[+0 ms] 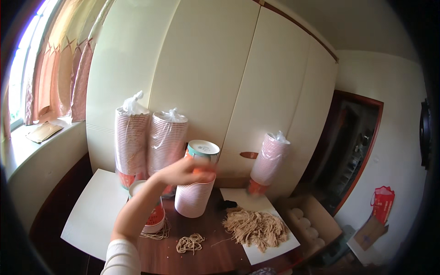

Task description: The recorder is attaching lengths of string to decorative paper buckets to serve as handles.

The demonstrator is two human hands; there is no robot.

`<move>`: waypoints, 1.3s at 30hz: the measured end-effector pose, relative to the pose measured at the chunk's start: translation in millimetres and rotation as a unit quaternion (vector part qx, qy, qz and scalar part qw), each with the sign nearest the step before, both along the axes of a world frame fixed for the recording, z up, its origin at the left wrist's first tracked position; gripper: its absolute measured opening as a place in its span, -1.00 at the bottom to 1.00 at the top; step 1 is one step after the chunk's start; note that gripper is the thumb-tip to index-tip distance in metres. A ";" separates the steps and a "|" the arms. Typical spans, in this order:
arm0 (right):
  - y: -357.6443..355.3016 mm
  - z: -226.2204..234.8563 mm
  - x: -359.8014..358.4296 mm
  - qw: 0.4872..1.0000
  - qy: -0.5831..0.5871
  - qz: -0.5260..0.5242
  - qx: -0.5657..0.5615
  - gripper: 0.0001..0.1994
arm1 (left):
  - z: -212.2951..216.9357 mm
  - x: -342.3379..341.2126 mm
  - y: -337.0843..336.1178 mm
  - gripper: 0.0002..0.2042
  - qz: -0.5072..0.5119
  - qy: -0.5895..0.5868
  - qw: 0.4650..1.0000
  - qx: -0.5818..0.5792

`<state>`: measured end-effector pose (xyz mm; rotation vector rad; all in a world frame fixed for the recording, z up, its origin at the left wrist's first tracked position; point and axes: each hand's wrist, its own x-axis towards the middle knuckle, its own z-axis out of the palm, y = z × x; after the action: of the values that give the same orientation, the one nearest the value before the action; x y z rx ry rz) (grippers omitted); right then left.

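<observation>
Right up front, a white sleeve (122, 257) leads into a bare forearm (130, 220) slanting up across the dark brown table (213, 261), and just to its right lies a small tangle of tan string (190, 244). Behind the forearm, partly covered, here's a single red cup (156, 216) upside down, more tan string (160, 230) spilling from around its rim. On to the left hand (185, 171): palm down, fingers stretched to the right, loosely bent and badly blurred, right in front of the upper part of a cup stack (195, 201). Touching or gripping, I cannot tell; the right hand is out of frame, so its state cannot be told either. That stack stands upside down mid-table, pale rims packed below, one teal-edged base on top. Over to the right, a big loose heap of tan strands (259, 229) sprawls on a white board (275, 248), a small black item (226, 204) by its upper left corner. Beyond the board's right side, a cardboard box (327, 220) holds pale round things (305, 223). Farther back, two bagged stacks (133, 142) stand side by side at left, another bagged stack (270, 160) at right, all before tall cream cabinets (206, 68).
</observation>
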<state>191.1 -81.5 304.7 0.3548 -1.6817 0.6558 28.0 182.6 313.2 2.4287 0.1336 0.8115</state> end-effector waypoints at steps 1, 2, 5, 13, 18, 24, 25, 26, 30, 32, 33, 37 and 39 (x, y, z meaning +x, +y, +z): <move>2.7 -2.1 0.6 1.000 0.000 0.014 -0.008 -0.71 | -11.6 21.6 33.3 -0.70 0.124 -0.063 0.984 0.113; 5.7 -4.8 1.2 1.000 0.001 0.024 -0.016 -0.71 | -23.3 35.2 62.5 -0.69 0.246 -0.071 0.945 0.204; 7.3 -13.0 9.8 0.998 0.007 0.040 -0.041 -0.71 | -50.5 61.2 108.3 -0.64 0.405 -0.040 0.850 0.333; -1.7 -36.2 27.7 0.994 0.017 0.048 -0.093 -0.72 | -79.2 100.9 150.9 -0.76 0.490 -0.019 0.827 0.274; -9.0 -53.6 36.0 0.992 0.021 0.049 -0.113 -0.73 | -61.2 100.8 155.9 -0.74 0.474 -0.010 0.842 0.257; -6.7 -87.1 42.6 0.986 0.036 0.077 -0.142 -0.73 | -27.6 65.0 148.3 -0.82 0.479 -0.068 0.831 0.273; -18.4 -90.8 43.3 0.987 0.034 0.064 -0.144 -0.73 | -11.9 76.7 137.4 -0.81 0.471 -0.099 0.831 0.278; -30.5 -93.8 41.6 0.987 0.035 0.052 -0.147 -0.73 | 4.1 85.3 125.7 -0.79 0.446 -0.120 0.843 0.276; -35.9 -167.2 80.0 0.825 -0.181 0.341 -0.412 -0.60 | 37.9 62.3 87.2 -0.75 0.415 -0.208 0.840 0.282; -36.2 -182.0 88.4 0.877 -0.206 0.185 -0.393 -0.56 | 41.3 46.8 56.7 -0.71 0.399 -0.244 0.843 0.264; -39.1 -188.9 90.8 0.893 -0.217 0.103 -0.381 -0.54 | 37.6 38.7 42.0 -0.71 0.367 -0.291 0.845 0.258; -50.6 -218.1 97.8 0.843 -0.236 -0.118 -0.469 -0.48 | -16.4 7.8 -6.4 -0.74 0.270 -0.376 0.879 0.113; -43.6 -227.9 88.8 0.830 -0.120 -0.140 -0.527 -0.44 | -62.5 -6.2 -32.8 -0.77 0.214 -0.386 0.894 -0.078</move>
<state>279.9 -125.0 76.8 -0.7812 -1.3049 1.3146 21.8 149.9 250.6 1.7755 0.4101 1.8198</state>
